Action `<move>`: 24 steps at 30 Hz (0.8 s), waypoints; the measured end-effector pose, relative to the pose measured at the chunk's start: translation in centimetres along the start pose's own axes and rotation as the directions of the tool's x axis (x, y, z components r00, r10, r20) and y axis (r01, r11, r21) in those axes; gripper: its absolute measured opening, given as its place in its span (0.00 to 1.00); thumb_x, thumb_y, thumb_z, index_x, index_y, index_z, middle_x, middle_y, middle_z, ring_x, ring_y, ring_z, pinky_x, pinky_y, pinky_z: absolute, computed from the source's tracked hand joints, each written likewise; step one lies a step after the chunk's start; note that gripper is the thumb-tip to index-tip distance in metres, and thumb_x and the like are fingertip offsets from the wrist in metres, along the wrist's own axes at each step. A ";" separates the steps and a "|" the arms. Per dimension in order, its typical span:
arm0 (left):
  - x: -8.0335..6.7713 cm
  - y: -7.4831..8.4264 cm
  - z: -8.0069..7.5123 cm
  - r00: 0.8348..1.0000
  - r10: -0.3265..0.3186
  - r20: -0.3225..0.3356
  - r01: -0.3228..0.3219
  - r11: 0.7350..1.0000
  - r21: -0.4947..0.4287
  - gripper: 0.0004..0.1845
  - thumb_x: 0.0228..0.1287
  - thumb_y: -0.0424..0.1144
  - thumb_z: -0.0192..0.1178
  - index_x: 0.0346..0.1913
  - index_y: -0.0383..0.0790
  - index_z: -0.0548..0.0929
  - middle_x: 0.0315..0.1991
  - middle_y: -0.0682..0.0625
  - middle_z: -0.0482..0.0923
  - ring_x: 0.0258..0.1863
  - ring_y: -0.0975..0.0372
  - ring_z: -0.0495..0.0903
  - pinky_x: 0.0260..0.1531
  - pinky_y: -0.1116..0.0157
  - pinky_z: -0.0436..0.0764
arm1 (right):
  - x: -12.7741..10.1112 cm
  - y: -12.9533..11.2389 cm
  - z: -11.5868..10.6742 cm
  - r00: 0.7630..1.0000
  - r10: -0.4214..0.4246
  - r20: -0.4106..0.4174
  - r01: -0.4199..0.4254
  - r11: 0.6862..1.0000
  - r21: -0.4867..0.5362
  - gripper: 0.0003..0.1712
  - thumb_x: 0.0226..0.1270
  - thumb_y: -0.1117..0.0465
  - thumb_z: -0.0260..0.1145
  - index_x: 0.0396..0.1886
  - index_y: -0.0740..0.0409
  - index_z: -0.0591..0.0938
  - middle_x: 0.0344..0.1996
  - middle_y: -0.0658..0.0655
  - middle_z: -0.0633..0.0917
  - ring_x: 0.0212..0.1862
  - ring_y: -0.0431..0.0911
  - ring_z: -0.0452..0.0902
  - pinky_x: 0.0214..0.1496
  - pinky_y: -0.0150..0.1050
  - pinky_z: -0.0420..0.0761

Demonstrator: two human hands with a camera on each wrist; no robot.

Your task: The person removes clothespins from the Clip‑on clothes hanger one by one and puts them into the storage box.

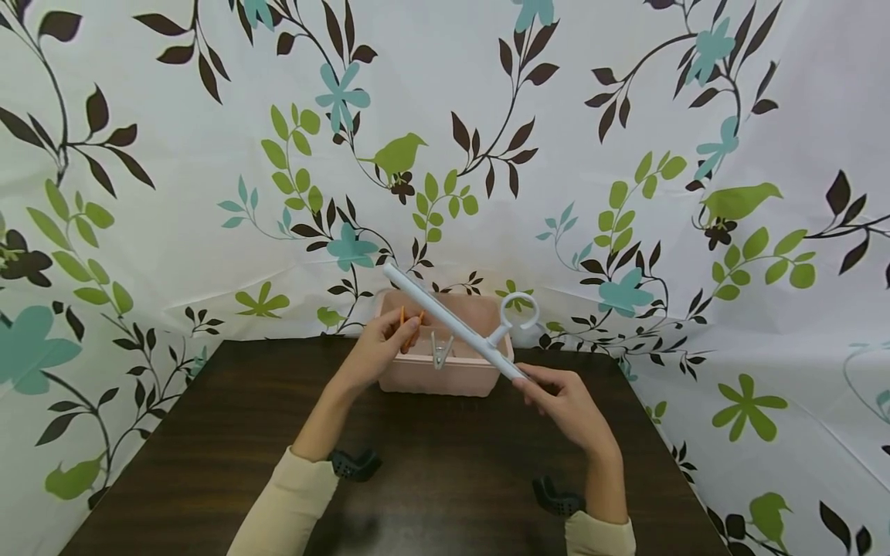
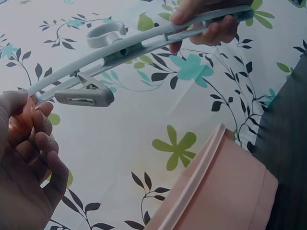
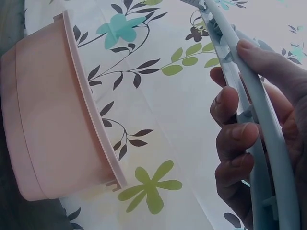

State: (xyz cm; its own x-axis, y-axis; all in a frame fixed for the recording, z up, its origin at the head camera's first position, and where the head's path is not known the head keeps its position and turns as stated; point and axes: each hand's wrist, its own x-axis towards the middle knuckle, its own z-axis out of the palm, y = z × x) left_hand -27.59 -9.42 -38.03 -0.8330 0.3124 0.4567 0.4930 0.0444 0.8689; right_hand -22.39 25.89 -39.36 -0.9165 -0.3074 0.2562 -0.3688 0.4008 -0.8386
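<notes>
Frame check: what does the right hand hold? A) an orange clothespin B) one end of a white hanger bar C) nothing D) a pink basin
B: the right hand grips the near end of the white hanger bar, raised above the pink basin.

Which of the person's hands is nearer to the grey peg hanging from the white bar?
Left. The left hand is just beside the grey peg; the right hand grips the white bar at its far end.

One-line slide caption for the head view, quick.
Right hand holds a white hanger bar over a pink basket; left hand pinches an orange clothespin.
</notes>
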 end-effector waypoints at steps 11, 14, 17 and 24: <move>-0.3 0.6 0.1 0.999 -0.047 -0.008 0.047 0.999 -0.003 0.16 0.88 0.46 0.53 0.57 0.38 0.84 0.32 0.45 0.76 0.31 0.58 0.73 0.32 0.60 0.76 | -0.1 0.3 -0.1 1.000 -0.017 0.020 0.017 1.000 0.021 0.15 0.81 0.55 0.69 0.61 0.49 0.90 0.29 0.57 0.85 0.27 0.45 0.75 0.28 0.38 0.81; -0.3 0.5 0.1 0.999 -0.052 -0.007 0.052 0.999 0.004 0.16 0.88 0.47 0.53 0.57 0.39 0.84 0.32 0.44 0.77 0.31 0.58 0.74 0.31 0.61 0.76 | -0.1 0.2 -0.2 0.999 -0.019 0.027 0.018 1.000 0.023 0.15 0.81 0.55 0.69 0.62 0.49 0.89 0.29 0.57 0.85 0.26 0.48 0.75 0.28 0.38 0.80; -0.3 0.4 0.0 0.999 -0.047 -0.005 0.047 0.999 0.004 0.16 0.88 0.47 0.52 0.58 0.39 0.84 0.32 0.43 0.77 0.31 0.58 0.74 0.32 0.61 0.77 | -0.2 0.1 -0.2 0.999 -0.017 0.033 0.016 1.000 0.025 0.16 0.81 0.56 0.69 0.63 0.49 0.89 0.29 0.57 0.85 0.26 0.46 0.75 0.28 0.38 0.80; -0.5 0.0 0.1 0.999 -0.041 -0.001 0.041 0.999 -0.025 0.16 0.88 0.46 0.51 0.58 0.37 0.81 0.33 0.44 0.77 0.31 0.59 0.75 0.32 0.65 0.79 | -0.4 0.0 -0.1 0.999 0.003 0.034 -0.004 1.000 0.016 0.18 0.80 0.54 0.70 0.64 0.49 0.88 0.29 0.57 0.85 0.26 0.41 0.75 0.27 0.38 0.79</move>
State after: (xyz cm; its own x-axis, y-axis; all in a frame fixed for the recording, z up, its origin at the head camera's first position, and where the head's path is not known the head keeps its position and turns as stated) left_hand -27.15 -9.44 -38.26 -0.8527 0.3094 0.4210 0.4522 0.0336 0.8913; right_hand -22.08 26.08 -39.41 -0.9119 -0.3350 0.2372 -0.3630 0.3885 -0.8469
